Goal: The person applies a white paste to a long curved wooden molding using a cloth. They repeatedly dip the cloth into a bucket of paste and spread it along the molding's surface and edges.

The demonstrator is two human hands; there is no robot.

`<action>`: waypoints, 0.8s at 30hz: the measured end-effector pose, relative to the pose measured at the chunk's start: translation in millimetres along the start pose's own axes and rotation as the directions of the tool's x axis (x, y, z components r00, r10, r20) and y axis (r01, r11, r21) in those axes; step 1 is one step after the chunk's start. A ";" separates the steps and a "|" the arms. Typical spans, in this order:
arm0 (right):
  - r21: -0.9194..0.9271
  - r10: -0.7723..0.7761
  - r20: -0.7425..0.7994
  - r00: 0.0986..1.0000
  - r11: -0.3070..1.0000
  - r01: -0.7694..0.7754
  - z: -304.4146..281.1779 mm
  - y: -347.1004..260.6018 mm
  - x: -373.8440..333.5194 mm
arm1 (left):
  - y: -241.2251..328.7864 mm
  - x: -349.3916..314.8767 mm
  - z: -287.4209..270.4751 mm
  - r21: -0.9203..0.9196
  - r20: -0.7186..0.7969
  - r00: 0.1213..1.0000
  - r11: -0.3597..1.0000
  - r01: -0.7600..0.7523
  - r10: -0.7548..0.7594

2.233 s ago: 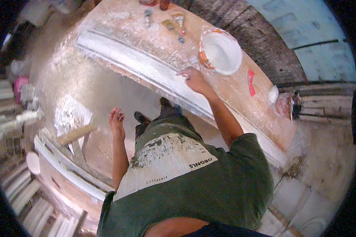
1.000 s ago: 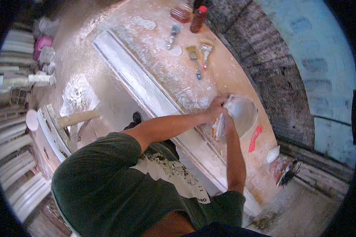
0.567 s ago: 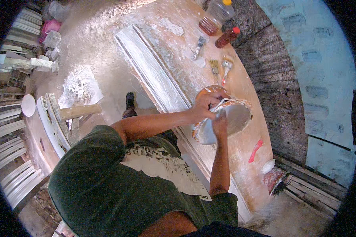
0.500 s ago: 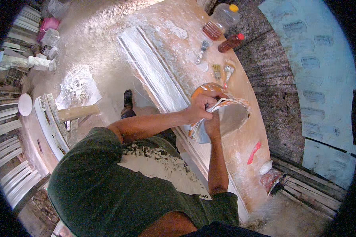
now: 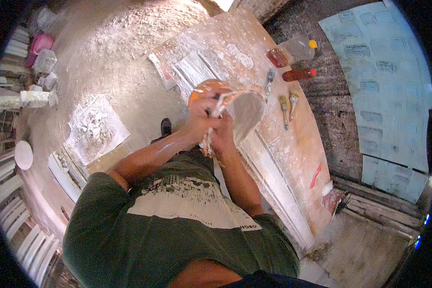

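Note:
Both hands are on a tilted orange-and-white plaster-coated bucket (image 5: 250, 114), its mouth facing right and its rim ragged and crusted with white. My left hand (image 5: 205, 115) is closed around the rim on the near left side, fingers bent over the edge. My right hand (image 5: 222, 133) is pressed against the same rim just below the left one, its fingers partly hidden by the left hand and the bucket wall. Motion blurs the hands and rim somewhat.
The bucket is held over the near edge of a plaster-dusted workbench (image 5: 293, 158). Brushes (image 5: 283, 110), a red-capped bottle (image 5: 298, 75), a yellow-capped jug (image 5: 300, 48) and a red strip (image 5: 315, 176) lie on it. A long white moulding (image 5: 278, 192) runs along its edge. On the floor lies a white sheet with scraps (image 5: 98, 129).
Both hands have carried the bucket left and toward my body, off the bench's middle to its near edge. The view has shifted too, and the brushes are uncovered.

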State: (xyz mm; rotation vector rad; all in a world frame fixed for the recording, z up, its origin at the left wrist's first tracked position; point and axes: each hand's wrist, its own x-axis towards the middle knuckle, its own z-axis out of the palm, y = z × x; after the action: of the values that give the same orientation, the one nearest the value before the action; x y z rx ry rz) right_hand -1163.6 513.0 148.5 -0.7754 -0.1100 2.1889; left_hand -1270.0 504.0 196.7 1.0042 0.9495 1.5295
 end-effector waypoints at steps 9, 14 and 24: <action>-0.357 -0.054 0.131 0.990 0.929 0.098 44.6 -15.3 58.7 | 15.4 -10.3 -97.1 -0.284 -0.365 0.892 0.944 0.167 -0.267; -0.070 0.013 0.403 0.915 0.997 0.017 59.3 -27.0 130.9 | 29.2 -13.6 -136.2 -0.303 -0.513 0.837 0.953 0.030 -0.189; 0.062 -0.155 -0.076 0.985 0.985 0.160 -36.0 -6.9 233.3 | 37.6 -24.5 -230.6 -0.058 -0.672 0.730 0.992 0.116 -0.125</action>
State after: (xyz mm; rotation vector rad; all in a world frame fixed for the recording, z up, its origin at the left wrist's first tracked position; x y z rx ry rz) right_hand -1254.8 677.9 6.1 -0.7794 -0.0589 2.0034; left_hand -1495.5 457.1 150.6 0.3308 1.4730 1.8194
